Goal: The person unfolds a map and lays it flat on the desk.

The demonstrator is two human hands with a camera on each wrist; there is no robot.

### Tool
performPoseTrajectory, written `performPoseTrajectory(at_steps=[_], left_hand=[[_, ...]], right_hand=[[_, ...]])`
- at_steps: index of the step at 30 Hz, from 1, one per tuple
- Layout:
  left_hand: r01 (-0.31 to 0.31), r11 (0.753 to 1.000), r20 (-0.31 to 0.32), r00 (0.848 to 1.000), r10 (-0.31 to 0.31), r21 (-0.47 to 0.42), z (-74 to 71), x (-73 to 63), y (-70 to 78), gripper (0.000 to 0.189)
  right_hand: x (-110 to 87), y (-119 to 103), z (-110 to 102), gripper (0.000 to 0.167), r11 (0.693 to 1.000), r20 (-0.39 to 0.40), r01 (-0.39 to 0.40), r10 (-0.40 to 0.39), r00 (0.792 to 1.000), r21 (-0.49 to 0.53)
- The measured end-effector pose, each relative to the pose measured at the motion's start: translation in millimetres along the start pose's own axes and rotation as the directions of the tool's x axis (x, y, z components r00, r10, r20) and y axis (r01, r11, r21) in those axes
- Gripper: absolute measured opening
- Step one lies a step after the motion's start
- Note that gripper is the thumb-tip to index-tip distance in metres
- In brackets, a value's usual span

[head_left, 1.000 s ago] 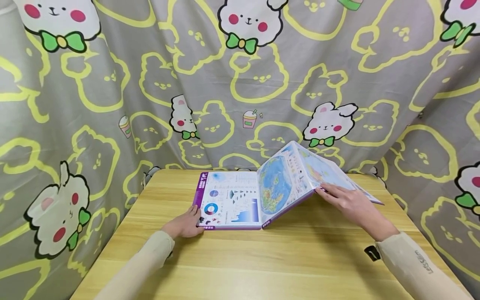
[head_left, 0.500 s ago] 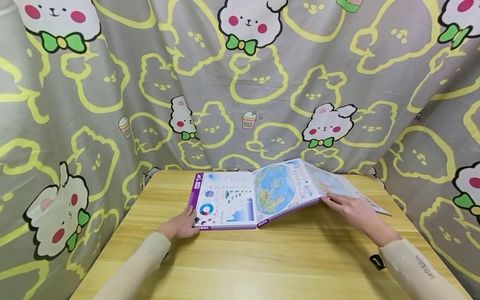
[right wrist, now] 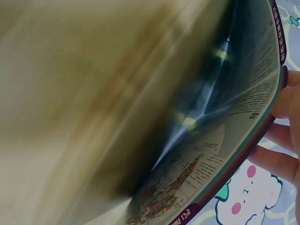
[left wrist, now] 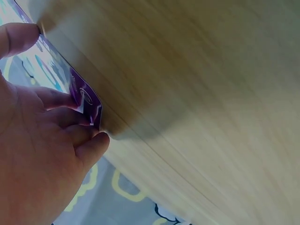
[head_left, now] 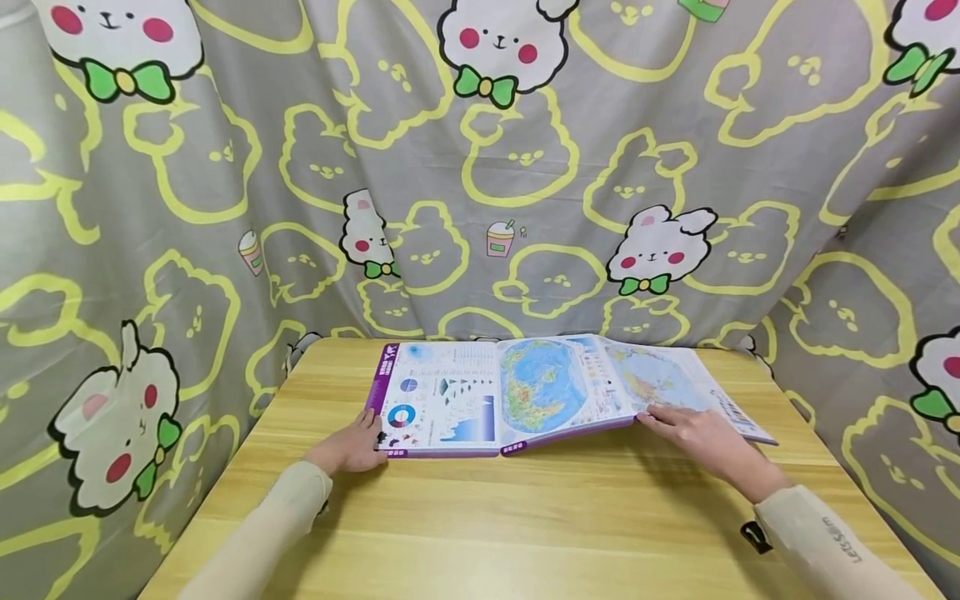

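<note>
A fold-out map [head_left: 543,387] with purple borders spreads across the far part of the table. Its left panel, with charts, lies flat; the middle panel, with a round blue map, slopes up to a raised fold, and the right panel slopes down. My left hand [head_left: 351,442] grips the near left corner, thumb and fingers around its edges, as the left wrist view [left wrist: 42,136] also shows. With my right hand [head_left: 693,433] I hold the near end of the raised fold. The printed underside [right wrist: 187,173] shows in the right wrist view, beside my right fingers [right wrist: 276,159].
The wooden table [head_left: 480,525] extends in front of the map. A grey curtain [head_left: 420,167] with yellow outlines and white bunnies hangs close behind it and at both sides. A small black clip-like piece [head_left: 756,537] sits by the right cuff.
My right hand has lowered the raised fold, so the middle and right panels lie flatter. The map and my left hand have shifted slightly left.
</note>
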State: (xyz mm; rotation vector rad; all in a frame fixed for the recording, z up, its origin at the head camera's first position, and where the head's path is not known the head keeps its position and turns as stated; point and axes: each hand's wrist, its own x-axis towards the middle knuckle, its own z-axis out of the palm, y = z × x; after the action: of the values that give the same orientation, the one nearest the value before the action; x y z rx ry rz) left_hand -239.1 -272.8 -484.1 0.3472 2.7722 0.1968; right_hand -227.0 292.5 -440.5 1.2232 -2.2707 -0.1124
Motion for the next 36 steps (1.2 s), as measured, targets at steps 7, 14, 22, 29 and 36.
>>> performPoseTrajectory(at_steps=[7, 14, 22, 29, 36], left_hand=[[-0.004, 1.0, -0.005, 1.0, 0.004, 0.002, -1.1, -1.2, -5.0, 0.08], [0.004, 1.0, 0.004, 1.0, -0.004, -0.01, -1.8, -4.0, -8.4, 0.08], [0.017, 1.0, 0.006, 1.0, -0.017, -0.026, -3.7, -4.5, -12.6, 0.08], [0.03, 0.999, 0.015, 0.999, -0.029, -0.034, -4.0, -5.0, -15.0, 0.08], [0.013, 0.999, -0.002, 1.0, -0.013, -0.045, -5.9, -6.6, -17.5, 0.079]], right_hand=[[-5.6, 1, 13, 0.042, 0.999, 0.043, 0.031, -0.032, 0.999, 0.024], [-7.7, 0, 23, 0.04, 0.995, 0.051, 0.093, -0.094, 0.994, 0.022], [-10.0, -2, 38, 0.046, 0.99, 0.047, 0.144, -0.144, 0.988, 0.001], [-11.0, 1, 48, 0.033, 0.982, 0.071, 0.187, -0.188, 0.98, 0.02], [-8.4, -2, 51, 0.035, 0.98, 0.124, 0.196, -0.199, 0.972, 0.041]])
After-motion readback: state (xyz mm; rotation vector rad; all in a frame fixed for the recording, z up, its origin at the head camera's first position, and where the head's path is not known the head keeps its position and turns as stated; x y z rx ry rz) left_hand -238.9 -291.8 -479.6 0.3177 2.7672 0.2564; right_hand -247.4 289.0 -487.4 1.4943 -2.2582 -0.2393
